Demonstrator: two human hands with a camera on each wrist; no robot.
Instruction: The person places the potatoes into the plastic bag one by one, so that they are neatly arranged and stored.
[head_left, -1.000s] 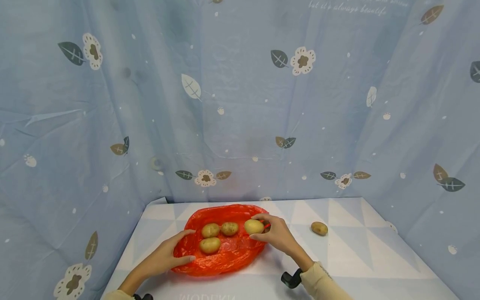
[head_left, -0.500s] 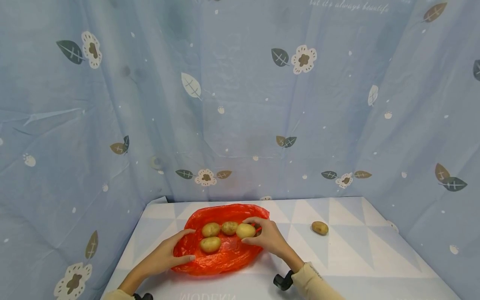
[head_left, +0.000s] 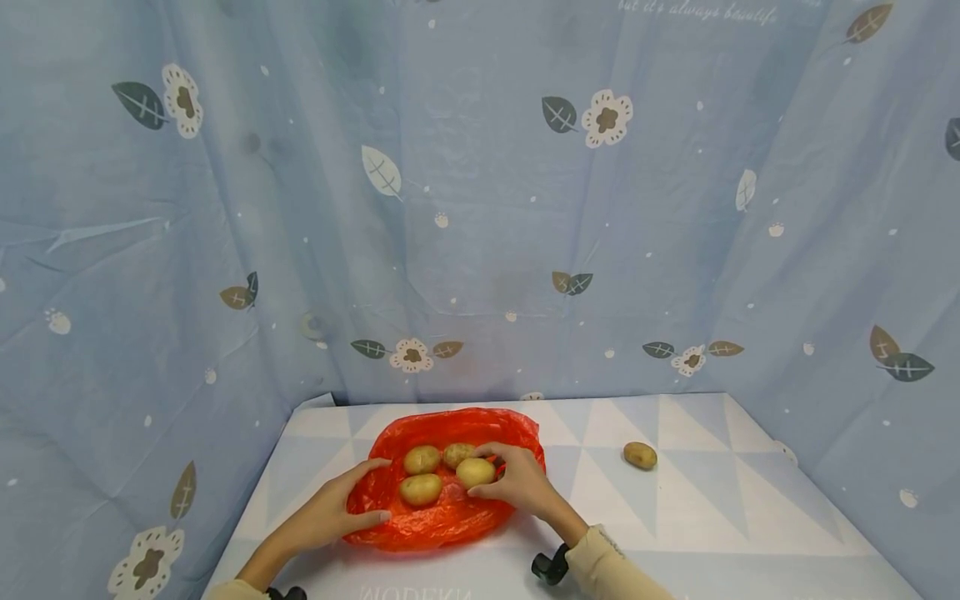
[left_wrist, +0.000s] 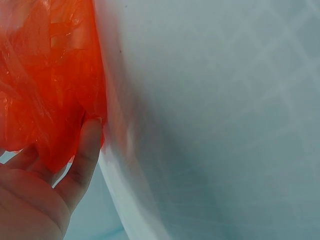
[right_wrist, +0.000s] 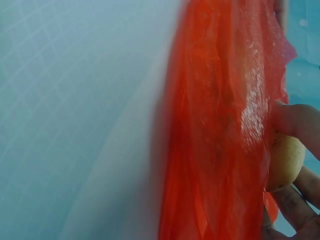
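Note:
A red plastic bag (head_left: 442,529) lies spread wide on the table, its mouth facing up. My left hand (head_left: 324,510) holds the bag's left end, thumb in front and fingers behind; in the left wrist view the thumb (left_wrist: 89,145) presses on the red film. Inside the bag rest three potatoes: one at the back left (head_left: 422,460), one behind the held one (head_left: 456,454), one at the front (head_left: 420,490). My right hand (head_left: 528,483) grips another potato (head_left: 475,473) between thumb and fingers, over the bag's middle, close beside them. The right wrist view shows this potato (right_wrist: 285,162) partly behind the bag's side.
A single potato (head_left: 640,455) lies on the table to the right of the bag. The table (head_left: 720,575) wears a white and pale blue triangle-patterned cover. Blue curtains (head_left: 480,208) with leaves and flowers hang behind and at both sides.
My right hand has moved left and slightly toward me with its potato, from the bag's right rim to beside the other potatoes. The left hand keeps its place.

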